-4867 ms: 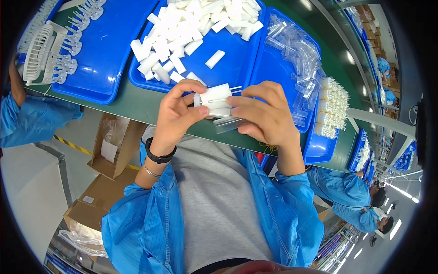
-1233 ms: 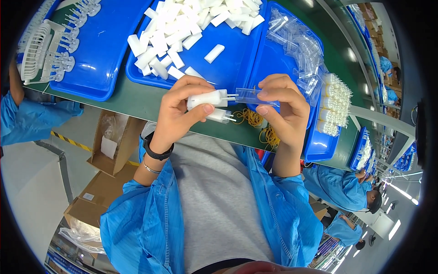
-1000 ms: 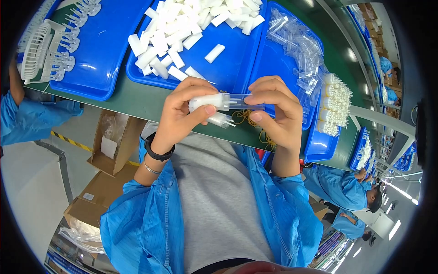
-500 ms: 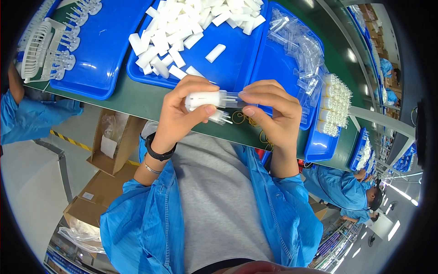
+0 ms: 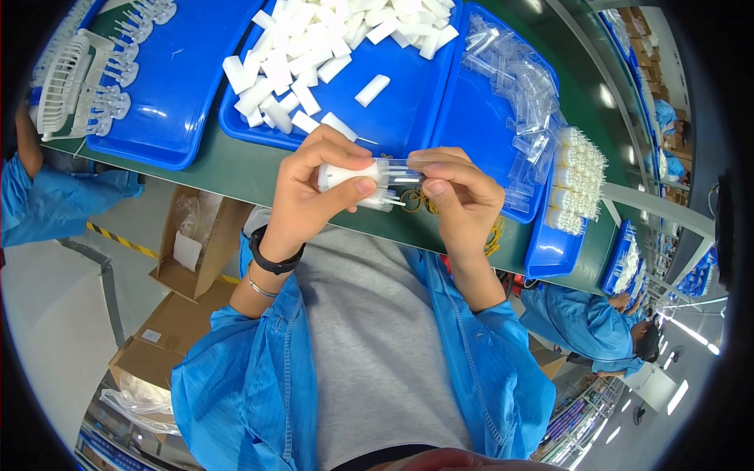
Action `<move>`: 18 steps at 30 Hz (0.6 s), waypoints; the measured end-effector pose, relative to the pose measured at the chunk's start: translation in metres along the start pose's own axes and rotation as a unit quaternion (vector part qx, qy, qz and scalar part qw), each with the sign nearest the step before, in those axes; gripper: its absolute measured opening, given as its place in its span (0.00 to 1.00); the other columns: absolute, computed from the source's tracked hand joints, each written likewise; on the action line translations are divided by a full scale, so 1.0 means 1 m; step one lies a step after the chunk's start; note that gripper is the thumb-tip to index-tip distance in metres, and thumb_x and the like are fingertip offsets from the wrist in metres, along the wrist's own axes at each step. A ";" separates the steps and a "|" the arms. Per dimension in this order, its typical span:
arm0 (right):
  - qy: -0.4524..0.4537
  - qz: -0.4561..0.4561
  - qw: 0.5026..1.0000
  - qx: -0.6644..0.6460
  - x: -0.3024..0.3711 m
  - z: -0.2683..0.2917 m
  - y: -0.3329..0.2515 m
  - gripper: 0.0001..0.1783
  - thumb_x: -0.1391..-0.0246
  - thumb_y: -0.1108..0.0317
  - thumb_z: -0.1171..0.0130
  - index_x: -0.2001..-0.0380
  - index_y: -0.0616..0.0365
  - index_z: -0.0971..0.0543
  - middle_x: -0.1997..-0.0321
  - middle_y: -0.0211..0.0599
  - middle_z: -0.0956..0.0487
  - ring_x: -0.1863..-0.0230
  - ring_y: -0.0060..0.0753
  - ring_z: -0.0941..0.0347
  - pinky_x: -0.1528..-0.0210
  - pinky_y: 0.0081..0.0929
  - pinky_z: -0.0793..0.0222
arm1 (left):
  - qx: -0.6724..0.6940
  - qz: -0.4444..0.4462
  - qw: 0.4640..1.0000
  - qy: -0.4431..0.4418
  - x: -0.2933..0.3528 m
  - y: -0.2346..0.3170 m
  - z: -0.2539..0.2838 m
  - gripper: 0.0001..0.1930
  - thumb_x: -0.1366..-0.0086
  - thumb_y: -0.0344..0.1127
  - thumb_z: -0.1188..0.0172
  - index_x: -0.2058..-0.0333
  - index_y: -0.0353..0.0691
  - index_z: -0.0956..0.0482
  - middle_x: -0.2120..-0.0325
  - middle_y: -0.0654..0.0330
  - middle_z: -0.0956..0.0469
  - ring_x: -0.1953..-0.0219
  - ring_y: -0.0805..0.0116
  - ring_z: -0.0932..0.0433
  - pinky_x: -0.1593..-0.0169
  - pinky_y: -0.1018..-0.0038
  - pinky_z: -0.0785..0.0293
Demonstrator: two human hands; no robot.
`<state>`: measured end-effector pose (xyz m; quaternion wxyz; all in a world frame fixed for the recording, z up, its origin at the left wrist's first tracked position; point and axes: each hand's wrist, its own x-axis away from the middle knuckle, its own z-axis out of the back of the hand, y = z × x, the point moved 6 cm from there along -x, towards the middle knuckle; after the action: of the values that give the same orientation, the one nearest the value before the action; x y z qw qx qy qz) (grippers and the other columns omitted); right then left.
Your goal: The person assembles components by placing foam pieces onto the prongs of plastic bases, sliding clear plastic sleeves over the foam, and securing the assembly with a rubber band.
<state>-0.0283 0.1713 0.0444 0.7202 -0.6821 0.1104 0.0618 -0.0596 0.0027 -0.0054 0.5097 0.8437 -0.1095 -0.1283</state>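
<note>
My left hand (image 5: 312,182) is closed round a bundle of white cylindrical pieces (image 5: 336,177) with clear plastic ends. Thin white rods stick out of the bundle toward the right. My right hand (image 5: 465,196) pinches a clear plastic sleeve (image 5: 403,166) between thumb and fingers, lying along the upper rods at the bundle's right end. How far the sleeve reaches into the bundle is hidden by my left fingers. Both hands are above the near edge of the green table (image 5: 243,186). Yellow rubber bands (image 5: 428,202) lie behind and beneath my right hand.
Beyond my hands, a blue tray (image 5: 393,118) holds white foam-like blocks (image 5: 314,47). Clear sleeves (image 5: 522,86) fill another tray to its right. Banded white bundles (image 5: 576,184) are stacked farther right. At left, a tray (image 5: 157,125) carries white moulded parts (image 5: 110,110). Co-workers sit at both sides.
My right hand has shifted slightly left and turned, its fingers now nearer the bundle with the clear sleeve. The left hand stays in nearly the same place, its thumb a little lower on the bundle.
</note>
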 end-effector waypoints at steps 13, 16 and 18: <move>-0.034 0.100 0.991 0.081 -0.003 -0.001 -0.009 0.08 0.59 0.77 0.33 0.71 0.60 0.17 0.66 0.39 0.17 0.60 0.36 0.22 0.57 0.29 0.29 | -0.038 0.042 0.997 -0.048 -0.002 0.007 0.004 0.10 0.51 0.24 0.31 0.68 0.36 0.19 0.67 0.58 0.26 0.70 0.76 0.25 0.76 0.85 0.26; -0.052 0.114 0.986 0.112 -0.004 -0.002 -0.010 0.09 0.60 0.77 0.33 0.70 0.60 0.17 0.66 0.39 0.17 0.60 0.34 0.22 0.57 0.28 0.29 | -0.047 0.053 0.997 -0.043 -0.003 0.007 0.005 0.11 0.52 0.24 0.30 0.68 0.36 0.18 0.67 0.59 0.26 0.69 0.76 0.25 0.73 0.83 0.25; -0.069 0.109 0.983 0.128 -0.008 -0.001 -0.012 0.09 0.60 0.77 0.32 0.70 0.60 0.17 0.66 0.38 0.17 0.60 0.34 0.22 0.57 0.28 0.29 | -0.077 0.030 0.996 -0.044 -0.003 0.003 0.012 0.14 0.52 0.24 0.30 0.64 0.37 0.19 0.66 0.59 0.26 0.67 0.75 0.25 0.70 0.82 0.24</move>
<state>-0.0332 0.1699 0.0575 0.7962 -0.5624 0.1416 0.1723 -0.0659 -0.0075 -0.0075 0.5716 0.7915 -0.1474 -0.1581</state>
